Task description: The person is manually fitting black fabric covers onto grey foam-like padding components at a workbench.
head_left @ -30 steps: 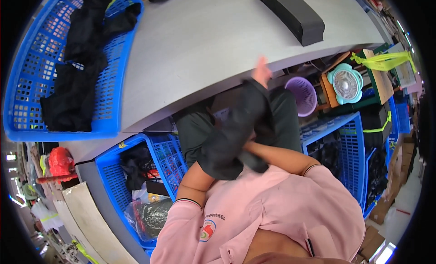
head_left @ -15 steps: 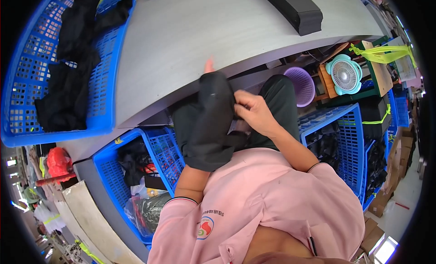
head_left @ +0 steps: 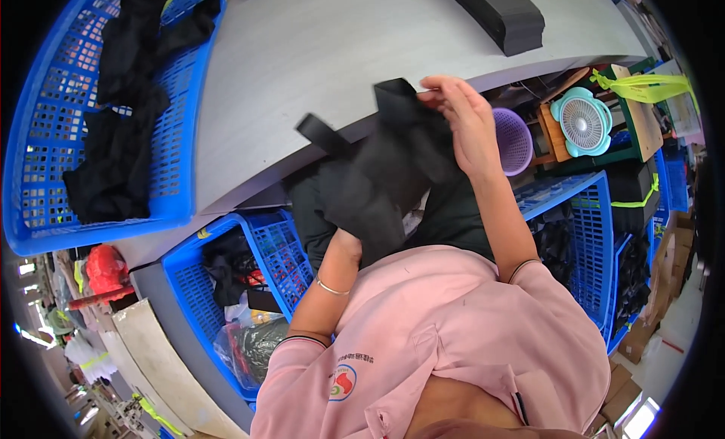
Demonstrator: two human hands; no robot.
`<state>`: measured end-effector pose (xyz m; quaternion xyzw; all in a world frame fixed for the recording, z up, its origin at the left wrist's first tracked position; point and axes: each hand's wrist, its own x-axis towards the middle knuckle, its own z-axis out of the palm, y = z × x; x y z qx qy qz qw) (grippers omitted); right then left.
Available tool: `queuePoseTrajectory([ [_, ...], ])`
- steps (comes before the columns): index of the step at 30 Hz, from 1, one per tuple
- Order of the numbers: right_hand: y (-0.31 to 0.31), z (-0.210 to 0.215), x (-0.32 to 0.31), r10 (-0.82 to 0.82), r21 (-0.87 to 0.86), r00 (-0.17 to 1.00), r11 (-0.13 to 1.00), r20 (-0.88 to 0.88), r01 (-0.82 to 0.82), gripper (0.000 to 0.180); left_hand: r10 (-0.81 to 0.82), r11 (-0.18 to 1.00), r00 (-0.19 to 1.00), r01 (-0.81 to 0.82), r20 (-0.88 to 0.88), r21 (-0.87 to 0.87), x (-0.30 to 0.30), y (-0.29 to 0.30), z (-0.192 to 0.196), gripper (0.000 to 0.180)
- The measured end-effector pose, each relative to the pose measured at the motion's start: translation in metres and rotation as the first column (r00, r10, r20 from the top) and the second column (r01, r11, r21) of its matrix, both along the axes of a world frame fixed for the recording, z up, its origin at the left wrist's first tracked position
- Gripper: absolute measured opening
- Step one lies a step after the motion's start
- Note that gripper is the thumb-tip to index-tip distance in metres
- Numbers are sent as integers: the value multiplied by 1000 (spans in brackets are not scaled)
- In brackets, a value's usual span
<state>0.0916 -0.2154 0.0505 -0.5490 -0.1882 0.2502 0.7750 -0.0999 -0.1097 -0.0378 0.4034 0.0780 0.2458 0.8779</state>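
A black fabric piece (head_left: 370, 178), tube-like with a strap end sticking out to the left, hangs over my lap, partly blurred by motion. My left hand (head_left: 349, 246) reaches into or under it; only the wrist, with a bracelet below, shows, and its fingers are hidden. At the cloth's upper right edge, my right hand (head_left: 472, 122) is raised with thumb and fingertips pinched on the fabric. The grey table edge (head_left: 279, 163) lies just beyond the cloth.
A blue basket (head_left: 185, 160) of black cloth stands on the table at left. A stack of black strips (head_left: 521, 31) lies at the back right. More blue baskets (head_left: 174, 277) flank my lap. Right of my knees are a purple bin (head_left: 521, 156) and a turquoise fan (head_left: 583, 123).
The black fabric has slid up off my left forearm, baring the wrist and bracelet. My left hand has drawn back under the cloth; my right hand has moved up and to the right.
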Motion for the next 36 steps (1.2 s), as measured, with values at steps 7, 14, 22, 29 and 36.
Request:
queuePoseTrajectory([
  [7, -9, -7, -37, -133, -16, 366, 926, 921, 377, 69, -81, 992, 983, 95, 167, -78, 2, 1, 9, 63],
  [14, 5, -32, -20, -96, -52, 305, 896, 947, 442, 48, -114, 889, 953, 225, 282, -399, 18, -15, 25, 57],
  [22, 3, -33, -12, 89, -270, 990, 961, 109, -57, 27, -96, 857, 960, 214, 263, -468, 17, -15, 25, 53],
  [29, -8, -21, -3, 247, -306, 967, 918, -61, -253, 40, -96, 917, 983, 149, 158, -371, 16, -7, 27, 50],
  [36, -3, -27, -3, 249, -467, 781, 882, 573, 62, 23, -82, 962, 991, 106, 104, -250, 14, -6, 30, 47],
])
